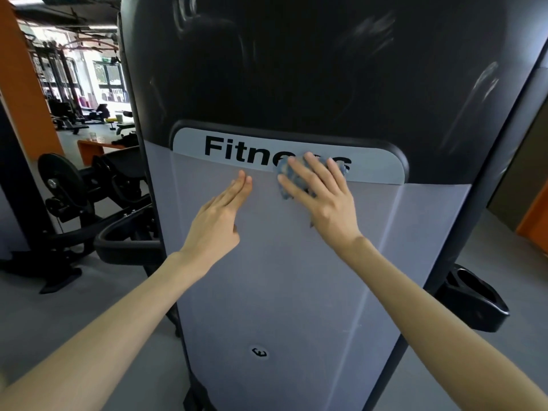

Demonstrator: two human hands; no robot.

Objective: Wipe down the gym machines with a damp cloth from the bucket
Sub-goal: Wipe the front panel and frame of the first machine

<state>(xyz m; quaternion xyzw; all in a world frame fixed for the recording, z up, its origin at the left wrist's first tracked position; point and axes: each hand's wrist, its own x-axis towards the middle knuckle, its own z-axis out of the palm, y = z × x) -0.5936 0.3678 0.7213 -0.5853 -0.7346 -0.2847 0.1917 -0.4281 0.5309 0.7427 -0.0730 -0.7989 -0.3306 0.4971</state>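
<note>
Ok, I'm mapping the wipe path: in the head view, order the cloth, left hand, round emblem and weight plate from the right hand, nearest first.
1. cloth, pressed under the right hand
2. left hand, beside it on the panel
3. round emblem, low on the panel
4. weight plate, far left

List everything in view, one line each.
machine panel: one, grey, centre
upper cover: one, glossy black, above the panel
Fitness label: one, black letters on grey, panel top, partly covered
cloth: one, blue, on the label
weight plate: one, black, left
pillar: one, orange, far left
cup holder: one, black, lower right
left hand: one, fingers straight, at the panel left of the cloth
right hand: one, fingers spread, pressing the cloth
</note>
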